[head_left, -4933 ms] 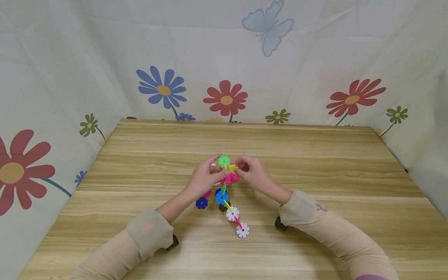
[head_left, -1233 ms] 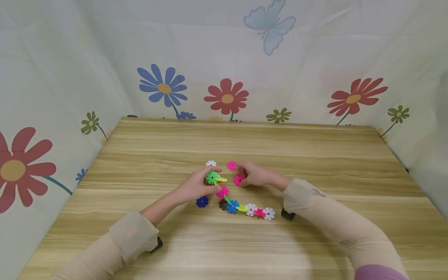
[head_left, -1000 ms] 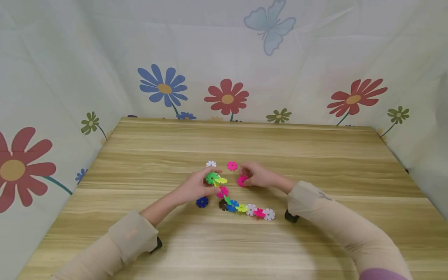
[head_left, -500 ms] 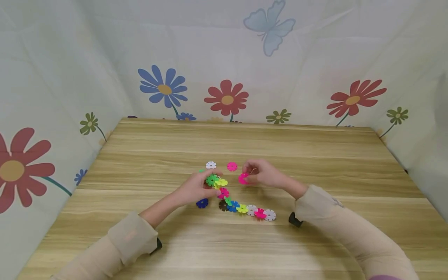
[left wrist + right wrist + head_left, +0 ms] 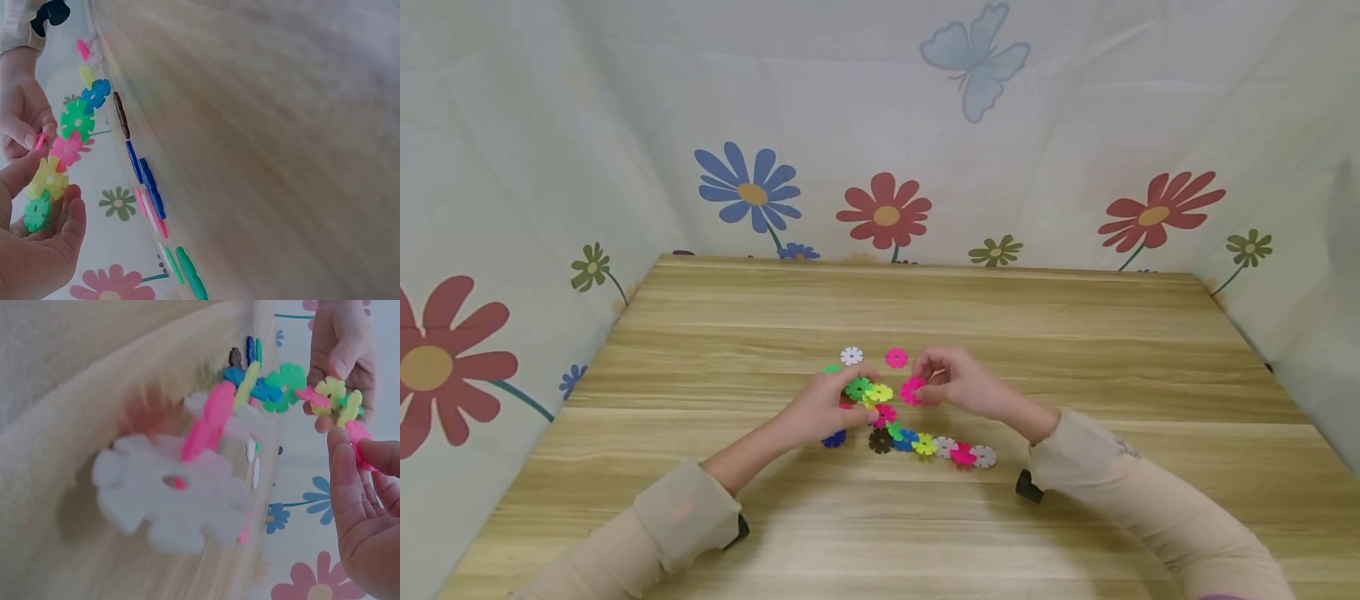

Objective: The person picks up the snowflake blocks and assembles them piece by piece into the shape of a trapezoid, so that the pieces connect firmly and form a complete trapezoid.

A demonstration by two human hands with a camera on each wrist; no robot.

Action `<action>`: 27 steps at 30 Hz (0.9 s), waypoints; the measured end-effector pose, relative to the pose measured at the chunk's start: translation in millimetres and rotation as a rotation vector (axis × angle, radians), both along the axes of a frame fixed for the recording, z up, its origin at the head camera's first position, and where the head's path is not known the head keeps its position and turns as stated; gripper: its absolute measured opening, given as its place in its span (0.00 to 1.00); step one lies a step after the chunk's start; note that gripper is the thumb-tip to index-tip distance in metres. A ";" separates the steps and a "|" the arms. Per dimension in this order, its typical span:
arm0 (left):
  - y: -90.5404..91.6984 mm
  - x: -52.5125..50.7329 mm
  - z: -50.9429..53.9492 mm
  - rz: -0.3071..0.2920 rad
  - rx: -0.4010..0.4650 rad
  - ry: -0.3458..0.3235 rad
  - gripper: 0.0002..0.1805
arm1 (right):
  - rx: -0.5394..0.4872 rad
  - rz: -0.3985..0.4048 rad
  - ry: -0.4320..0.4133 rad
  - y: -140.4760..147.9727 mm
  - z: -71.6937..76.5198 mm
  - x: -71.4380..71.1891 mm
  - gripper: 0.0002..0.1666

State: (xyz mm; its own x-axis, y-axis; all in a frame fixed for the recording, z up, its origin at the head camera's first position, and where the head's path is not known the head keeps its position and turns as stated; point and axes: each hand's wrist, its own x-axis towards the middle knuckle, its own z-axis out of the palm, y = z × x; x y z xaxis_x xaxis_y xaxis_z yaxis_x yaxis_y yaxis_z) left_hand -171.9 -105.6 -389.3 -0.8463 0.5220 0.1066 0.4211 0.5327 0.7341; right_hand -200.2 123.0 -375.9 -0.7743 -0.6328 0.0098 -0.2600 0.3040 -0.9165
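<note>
A chain of interlocking snowflake discs (image 5: 926,444) runs from my left hand (image 5: 811,407) toward the lower right, in green, yellow, pink, blue and white. The left thumb and fingers hold its upper end, around the green disc (image 5: 857,389), yellow disc (image 5: 878,392) and pink chain disc (image 5: 886,415). Between thumb and fingertips my right hand (image 5: 967,388) pinches a loose pink disc (image 5: 912,391). This pink disc is close beside the yellow disc in the right wrist view; whether they touch I cannot tell. At the chain's far end, a white disc (image 5: 172,515) looms large there.
Loose discs lie on the wooden table (image 5: 760,308): a white one (image 5: 851,356) and a pink one (image 5: 897,357) behind the hands, a dark blue one (image 5: 833,438) and a brown one (image 5: 881,440) in front. A flowered cloth (image 5: 1052,125) stands behind the table.
Earlier both hands were together at the chain, which hung toward the front. Now it stretches rightward. The right hand has lifted a pink disc and lately brought it left, nearer the chain.
</note>
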 end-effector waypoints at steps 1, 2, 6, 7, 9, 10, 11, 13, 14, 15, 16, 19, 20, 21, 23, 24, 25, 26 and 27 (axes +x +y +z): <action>0.2 0.3 -0.2 0.002 0.002 -0.001 0.25 | -0.002 0.000 -0.001 -0.6 -0.3 0.9 0.07; 0.3 0.4 -0.6 0.001 0.004 -0.001 0.25 | -0.005 -0.002 -0.007 -1.2 -0.7 1.7 0.07; 0.7 1.1 -1.4 -0.001 0.005 -0.001 0.26 | -0.005 -0.013 -0.020 -4.2 -2.9 4.3 0.06; 0.9 1.2 -1.6 -0.002 0.005 0.002 0.26 | -0.004 -0.015 -0.020 -4.7 -3.4 4.8 0.06; 1.6 1.8 -1.2 -0.003 0.005 0.007 0.26 | -0.004 -0.022 -0.017 -6.0 -4.4 5.7 0.06; 2.0 2.1 -0.7 -0.005 0.007 0.007 0.26 | -0.004 -0.024 -0.012 -6.6 -5.0 6.0 0.06; 2.3 2.4 -0.7 -0.005 0.008 0.006 0.26 | -0.004 -0.027 -0.009 -7.3 -5.8 6.4 0.06; 3.1 3.1 -0.4 -0.003 0.012 -0.005 0.26 | -0.007 -0.033 0.004 -8.8 -6.8 7.3 0.06; 3.5 3.4 -0.4 -0.004 0.011 -0.006 0.26 | -0.011 -0.037 0.011 -9.7 -7.3 7.7 0.06; 3.8 3.7 -0.4 -0.008 0.010 -0.009 0.27 | -0.014 -0.041 0.019 -10.5 -7.8 8.2 0.06; 4.2 3.8 -0.4 -0.013 0.010 -0.013 0.27 | -0.020 -0.043 0.031 -11.2 -8.0 8.8 0.06; 5.4 4.3 -1.6 -0.046 0.035 -0.036 0.27 | -0.038 -0.051 0.063 -13.0 -9.1 10.1 0.06; 5.9 4.4 -2.0 -0.057 0.036 -0.035 0.27 | -0.044 -0.051 0.070 -13.6 -9.2 10.7 0.06; 6.6 4.7 -2.0 -0.065 0.038 -0.037 0.27 | -0.048 -0.053 0.074 -14.2 -9.1 11.3 0.06; 7.9 5.6 -2.2 -0.071 0.036 -0.035 0.26 | -0.051 -0.054 0.079 -15.5 -8.9 12.6 0.06; 8.4 6.3 -1.6 -0.071 0.026 -0.022 0.26 | -0.052 -0.055 0.079 -16.0 -8.4 13.4 0.06; 9.0 6.9 -1.2 -0.071 0.018 -0.007 0.25 | -0.051 -0.053 0.079 -16.4 -7.6 14.2 0.06; 9.5 7.7 -0.5 -0.070 0.010 0.002 0.24 | -0.051 -0.052 0.078 -16.8 -7.0 14.6 0.06; 10.1 8.2 0.2 -0.073 0.007 0.010 0.24 | -0.051 -0.050 0.081 -17.0 -6.1 15.2 0.05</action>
State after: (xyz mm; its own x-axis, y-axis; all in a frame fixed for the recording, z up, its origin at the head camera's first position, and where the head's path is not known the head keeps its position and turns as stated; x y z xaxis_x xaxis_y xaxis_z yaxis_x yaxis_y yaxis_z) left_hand -163.6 -95.5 -389.1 -0.8049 0.5814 0.1189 0.4660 0.4952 0.7332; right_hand -185.0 106.0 -382.0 -0.8000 -0.5908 0.1049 -0.3196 0.2715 -0.9078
